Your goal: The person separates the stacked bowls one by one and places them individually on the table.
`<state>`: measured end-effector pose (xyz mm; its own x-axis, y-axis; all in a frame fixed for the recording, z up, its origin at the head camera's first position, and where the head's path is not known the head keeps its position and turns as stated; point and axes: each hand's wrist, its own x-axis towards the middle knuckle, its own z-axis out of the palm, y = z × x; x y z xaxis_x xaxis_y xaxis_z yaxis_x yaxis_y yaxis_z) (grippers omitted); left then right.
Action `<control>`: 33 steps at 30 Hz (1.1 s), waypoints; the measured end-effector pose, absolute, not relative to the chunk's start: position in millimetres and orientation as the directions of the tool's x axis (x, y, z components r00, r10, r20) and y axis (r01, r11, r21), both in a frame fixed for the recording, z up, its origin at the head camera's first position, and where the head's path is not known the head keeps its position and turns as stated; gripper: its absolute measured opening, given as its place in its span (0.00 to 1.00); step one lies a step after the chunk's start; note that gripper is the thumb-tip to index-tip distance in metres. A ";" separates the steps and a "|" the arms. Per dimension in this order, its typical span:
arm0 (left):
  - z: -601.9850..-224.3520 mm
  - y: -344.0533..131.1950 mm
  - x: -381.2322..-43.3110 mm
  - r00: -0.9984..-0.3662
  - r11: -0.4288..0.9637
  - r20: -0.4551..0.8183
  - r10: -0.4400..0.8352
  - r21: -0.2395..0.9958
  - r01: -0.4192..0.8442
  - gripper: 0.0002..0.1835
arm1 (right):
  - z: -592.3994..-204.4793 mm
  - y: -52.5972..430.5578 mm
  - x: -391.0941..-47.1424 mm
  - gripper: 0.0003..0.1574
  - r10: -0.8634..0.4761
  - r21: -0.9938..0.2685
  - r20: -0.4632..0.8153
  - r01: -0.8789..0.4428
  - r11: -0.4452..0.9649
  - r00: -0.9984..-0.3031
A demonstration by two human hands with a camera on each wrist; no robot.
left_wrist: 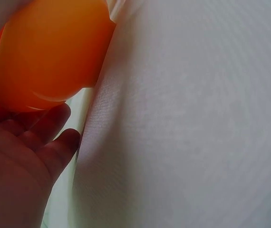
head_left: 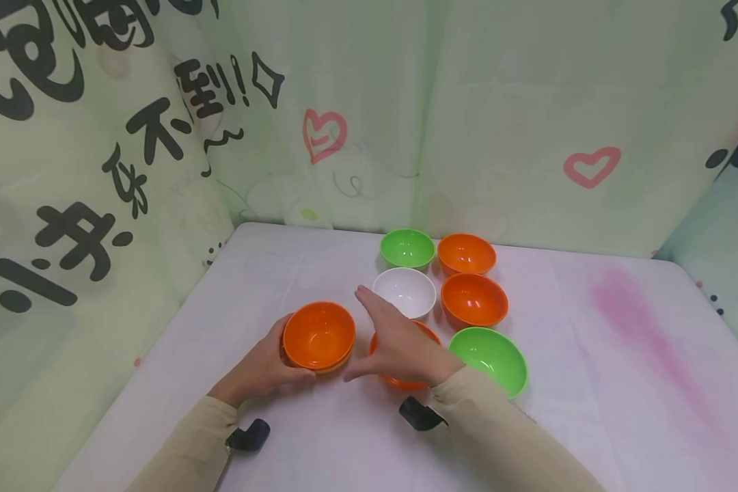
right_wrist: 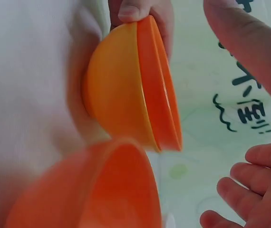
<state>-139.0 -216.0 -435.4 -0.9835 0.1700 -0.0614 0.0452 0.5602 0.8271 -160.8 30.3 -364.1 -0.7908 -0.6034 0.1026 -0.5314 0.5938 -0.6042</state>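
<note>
Two nested orange bowls (head_left: 318, 335) stand at the left of the group, a lighter orange one outside a redder one. My left hand (head_left: 264, 365) grips them from the left, thumb at the near side and fingers round the far side. In the left wrist view the fingers (left_wrist: 50, 121) lie along the lighter wall. My right hand (head_left: 406, 345) is spread just right of the stack, thumb apart from the fingers, holding nothing. It partly hides another orange bowl (head_left: 400, 384); in the right wrist view that bowl (right_wrist: 88, 190) appears in the foreground, blurred.
Beyond my right hand are a white bowl (head_left: 404, 292) and a green bowl (head_left: 408, 248). To their right, two orange bowls (head_left: 466, 253) and a larger green bowl (head_left: 492, 359) form a column. Printed curtains surround the white-covered table (head_left: 590, 410) at the back and sides.
</note>
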 end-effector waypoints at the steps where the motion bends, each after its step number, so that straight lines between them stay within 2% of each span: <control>1: -435.7 -216.3 -139.0 -0.983 0.557 -0.055 0.177 0.829 0.054 0.56 | -365.3 26.0 -162.3 0.71 -0.608 -0.612 0.083 -0.522 0.594 -0.790; 4: -437.2 -217.1 -139.9 -0.980 0.550 -0.037 0.193 0.832 0.077 0.55 | -369.5 14.9 -167.1 0.72 -0.618 -0.629 0.033 -0.497 0.598 -0.786; 10: -440.6 -219.0 -141.3 -0.974 0.532 -0.008 0.225 0.839 0.116 0.53 | -377.1 1.2 -173.5 0.71 -0.608 -0.586 -0.021 -0.482 0.651 -0.794; 20: -439.3 -219.4 -140.7 -0.973 0.530 0.002 0.229 0.838 0.127 0.53 | -385.2 -9.9 -179.2 0.57 -0.635 -0.676 -0.013 -0.462 0.575 -0.772; 26: -438.9 -220.1 -140.6 -0.975 0.545 -0.011 0.222 0.831 0.115 0.54 | -386.8 -14.0 -181.7 0.62 -0.623 -0.647 -0.042 -0.454 0.612 -0.781; 31: -437.8 -220.0 -141.1 -0.975 0.549 -0.017 0.220 0.828 0.109 0.53 | -387.3 -15.8 -183.8 0.52 -0.653 -0.660 0.009 -0.495 0.566 -0.758; 33: -437.3 -219.7 -141.0 -0.977 0.556 -0.028 0.213 0.825 0.098 0.53 | -387.7 -15.8 -184.4 0.50 -0.657 -0.659 0.017 -0.503 0.560 -0.753</control>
<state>-141.0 -219.7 -437.3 -0.9766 0.2133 -0.0278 0.0979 0.5559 0.8254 -184.4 -15.8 -387.7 -0.7535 -0.6573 0.0165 -0.5026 0.5597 -0.6589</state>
